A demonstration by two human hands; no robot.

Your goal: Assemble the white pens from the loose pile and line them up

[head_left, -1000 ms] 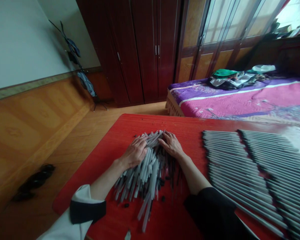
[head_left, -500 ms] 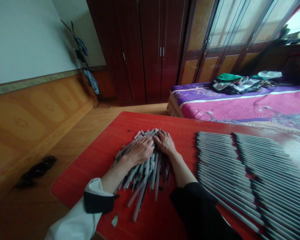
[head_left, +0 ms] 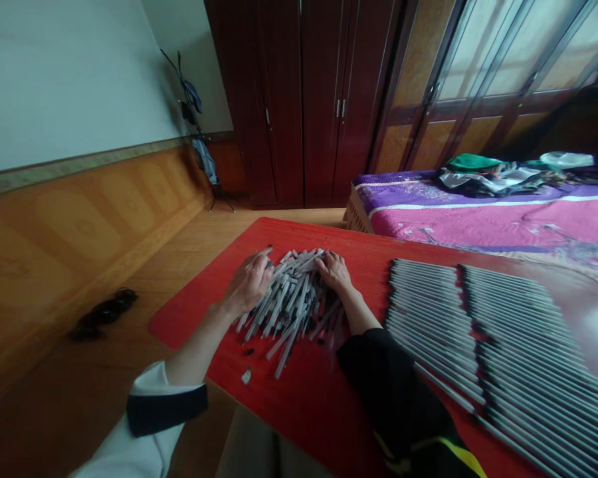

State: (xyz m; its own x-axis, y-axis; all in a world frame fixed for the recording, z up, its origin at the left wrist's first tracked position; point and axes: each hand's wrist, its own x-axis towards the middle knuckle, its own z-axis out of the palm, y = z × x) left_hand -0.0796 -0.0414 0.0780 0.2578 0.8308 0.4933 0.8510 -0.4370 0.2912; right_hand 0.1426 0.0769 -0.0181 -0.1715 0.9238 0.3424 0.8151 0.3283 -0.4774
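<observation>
A loose heap of thin grey-white pens with black ends (head_left: 292,309) lies on the red table (head_left: 299,405), the pens crossing at many angles. My left hand (head_left: 249,282) is at the heap's left side, its fingers spread and touching the nearest pens. My right hand (head_left: 334,272) rests on the far right part of the heap, also with its fingers apart. Neither hand visibly holds a pen. To the right lie several neat rows of matching pens (head_left: 483,325), side by side. A small white scrap (head_left: 246,377) and black bits (head_left: 249,350) sit near the heap.
The table's left edge runs close to my left forearm, above a wooden floor holding a dark object (head_left: 103,316). Behind the table stand a pink and purple bed (head_left: 458,219) with clothes on it and a dark red wardrobe (head_left: 299,99).
My left hand has moved from on top of the heap to its left side. The heap looks more compact. The whole view has shifted, with the table lying further right and lower.
</observation>
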